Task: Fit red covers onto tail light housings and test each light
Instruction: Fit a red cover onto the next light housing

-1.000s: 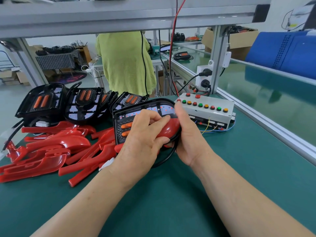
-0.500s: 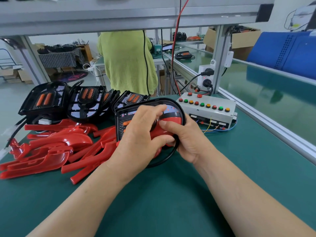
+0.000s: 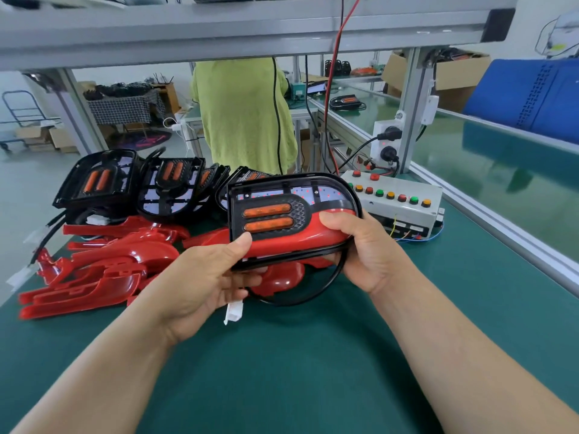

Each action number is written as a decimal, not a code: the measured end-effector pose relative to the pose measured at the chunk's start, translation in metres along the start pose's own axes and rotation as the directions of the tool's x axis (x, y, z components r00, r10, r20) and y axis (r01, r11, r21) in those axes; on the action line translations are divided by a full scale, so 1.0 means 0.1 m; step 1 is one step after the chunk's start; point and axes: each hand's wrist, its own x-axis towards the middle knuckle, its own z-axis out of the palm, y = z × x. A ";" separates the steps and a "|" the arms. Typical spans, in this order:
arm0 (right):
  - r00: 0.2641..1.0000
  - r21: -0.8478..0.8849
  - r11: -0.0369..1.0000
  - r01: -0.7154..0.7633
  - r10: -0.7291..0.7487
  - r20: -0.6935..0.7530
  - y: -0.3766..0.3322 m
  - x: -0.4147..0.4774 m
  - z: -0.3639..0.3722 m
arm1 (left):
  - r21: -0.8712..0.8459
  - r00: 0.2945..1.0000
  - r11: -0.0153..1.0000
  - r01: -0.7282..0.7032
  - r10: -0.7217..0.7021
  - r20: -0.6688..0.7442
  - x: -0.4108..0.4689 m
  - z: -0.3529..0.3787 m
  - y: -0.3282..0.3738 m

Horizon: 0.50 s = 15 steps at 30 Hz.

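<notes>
I hold a black tail light housing (image 3: 313, 189) with two orange lenses, raised above the green bench and facing me. A red cover (image 3: 300, 236) sits along its lower part. My left hand (image 3: 203, 277) grips the housing's lower left corner, thumb on the front. At the right end my right hand (image 3: 366, 249) grips the housing, with its thumb on the red cover. A black cable (image 3: 316, 292) loops below the housing and ends in a white plug (image 3: 233, 311). Small red dots glow in the housing's upper panel.
A pile of loose red covers (image 3: 103, 270) lies at the left on the green bench (image 3: 313, 371). Several bare black housings (image 3: 169, 189) lean behind it. A grey test box (image 3: 398, 198) with coloured buttons sits at the right. A person in a green top (image 3: 241, 114) stands beyond the bench.
My left hand has come off the front of the housing and now holds its lower left corner. The housing has been lifted and tilted to face me, showing the orange lenses.
</notes>
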 end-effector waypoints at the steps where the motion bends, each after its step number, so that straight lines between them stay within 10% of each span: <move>1: 1.000 -0.009 1.000 0.005 -0.005 -0.012 0.01 0.00 0.00 | -0.045 1.000 0.999 0.016 -0.015 0.025 0.01 0.00 -0.01; 15: 1.000 -0.025 1.000 -0.002 0.002 0.019 0.03 0.02 -0.01 | -0.139 0.992 0.985 -0.099 0.087 -0.087 0.02 0.06 -0.09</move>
